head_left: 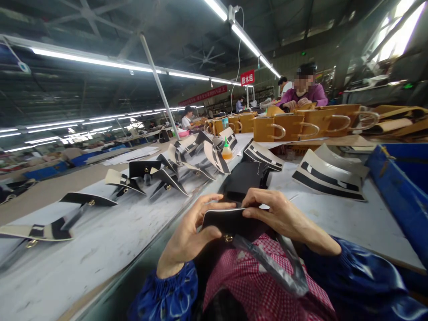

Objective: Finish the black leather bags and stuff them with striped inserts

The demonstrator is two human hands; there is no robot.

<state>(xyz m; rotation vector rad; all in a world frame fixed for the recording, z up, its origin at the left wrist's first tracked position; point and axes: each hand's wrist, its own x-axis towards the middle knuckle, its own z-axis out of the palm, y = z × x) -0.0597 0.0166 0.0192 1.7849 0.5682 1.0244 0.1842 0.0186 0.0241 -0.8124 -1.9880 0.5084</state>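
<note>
Between both hands, above my lap, is a black bag panel (225, 221) with a pale edge, a gold-coloured metal ring and a plastic-wrapped handle (272, 263) hanging from it. My left hand (197, 227) grips its left side, thumb on the near face and fingers behind. My right hand (270, 211) pinches the top edge near its right end. Just beyond the hands lies a black, box-like piece (245, 178). Similar panels stand and lie on the white table to the left, one a black panel (88, 199) with a gold ring.
A glue bottle (227, 150) with a green nozzle stands among the panels. Cream panels with black strips (329, 178) lie right, by a blue bin (397, 200). Brown bags (286, 128) line the far table, where a person in purple (316, 93) works.
</note>
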